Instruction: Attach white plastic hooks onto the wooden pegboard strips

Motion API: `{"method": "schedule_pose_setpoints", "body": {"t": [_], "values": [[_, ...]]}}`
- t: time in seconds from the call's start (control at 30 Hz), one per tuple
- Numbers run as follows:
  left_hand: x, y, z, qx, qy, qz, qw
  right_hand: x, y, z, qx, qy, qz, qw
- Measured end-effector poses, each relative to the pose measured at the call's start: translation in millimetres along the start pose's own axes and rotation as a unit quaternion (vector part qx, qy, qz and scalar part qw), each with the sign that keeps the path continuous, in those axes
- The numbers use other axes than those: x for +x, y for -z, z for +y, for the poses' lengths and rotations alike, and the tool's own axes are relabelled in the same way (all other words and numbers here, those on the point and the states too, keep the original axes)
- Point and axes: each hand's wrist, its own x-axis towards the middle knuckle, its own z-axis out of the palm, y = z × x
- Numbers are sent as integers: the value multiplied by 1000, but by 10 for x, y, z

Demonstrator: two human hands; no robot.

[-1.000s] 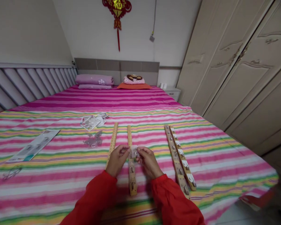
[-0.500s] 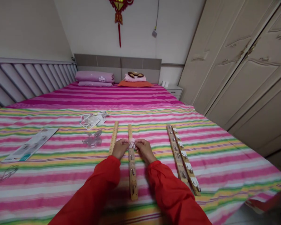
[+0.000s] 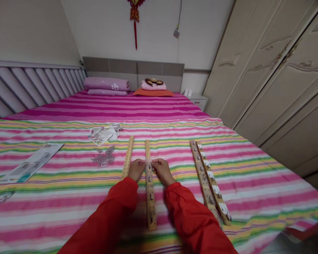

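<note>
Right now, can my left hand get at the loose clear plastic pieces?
Probably yes: only a low wooden strip lies between your left hand and the clear plastic pieces, though that hand's fingers look pinched on a hook over the hooked strip.

Home bedroom: bed [image 3: 116,111] under striped covers; grey headboard [image 3: 122,68] at far edge, folded lilac bedding [image 3: 103,84] near far left corner, nightstand [image 3: 200,102] beside far right corner, wardrobe [image 3: 265,81] beyond right edge.

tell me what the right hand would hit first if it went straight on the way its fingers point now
The right hand would first meet the clear-backed hook on the wooden strip; it seems to be pinching that edge, though exact contact is unclear.
</note>
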Motion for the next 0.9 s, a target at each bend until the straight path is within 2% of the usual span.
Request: {"method": "schedule_pose_setpoints", "body": {"t": [0.3, 0.43, 0.57, 0.67, 0.77, 0.9], "values": [[9, -38, -105, -32, 6, 11, 999, 2, 4, 44, -1, 2, 3, 1000], [-39, -33, -115, -57, -26, 12, 998, -2, 9, 63, 3, 1, 4, 1000], [-64, -9, -121, -52, -53, -15, 997, -17, 25, 88, -2, 22, -15, 1000], [-66, 11, -123, -27, -60, -37, 997, -29, 47, 97, -75, 83, -36, 993], [-67, 25, -123, 24, -86, -31, 995, -40, 70, 83, -183, 158, -42, 970], [-46, 37, -130, 85, -100, -35, 991, -53, 86, 59, -279, 186, -75, 939]]}}
